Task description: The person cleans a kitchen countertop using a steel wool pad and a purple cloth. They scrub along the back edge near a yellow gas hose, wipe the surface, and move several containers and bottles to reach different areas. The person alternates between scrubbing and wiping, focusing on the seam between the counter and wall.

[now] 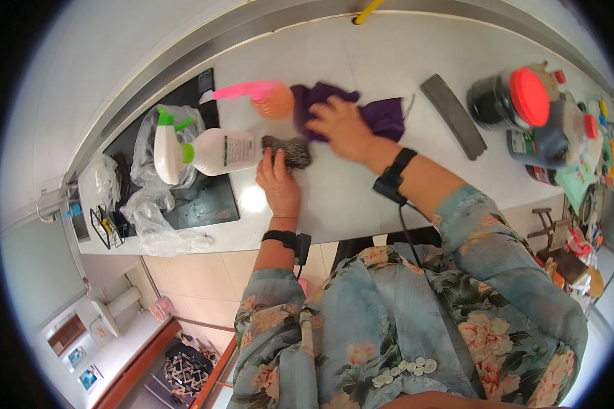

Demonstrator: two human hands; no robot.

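Note:
On the pale counter [337, 204], my left hand [279, 186] rests its fingertips on a dark steel-wool scouring pad [292, 152]. My right hand [340, 125], slightly blurred, lies spread over a crumpled purple cloth [384, 118]; whether its fingers grip the cloth cannot be told. A white spray bottle with a green collar [225, 152] lies on its side just left of the pad. Behind it is an orange spray bottle with a pink trigger head [272, 100], close to the cloth's left edge.
Clear plastic bags [151, 214] lie over and beside a black glass cooktop [204, 204] at the left. A dark grey flat bar [453, 116] lies right of the cloth. Farther right stand a red-lidded jar [496, 99] and a large dark-filled jug [547, 135]. A yellow hose [368, 11] enters at the back.

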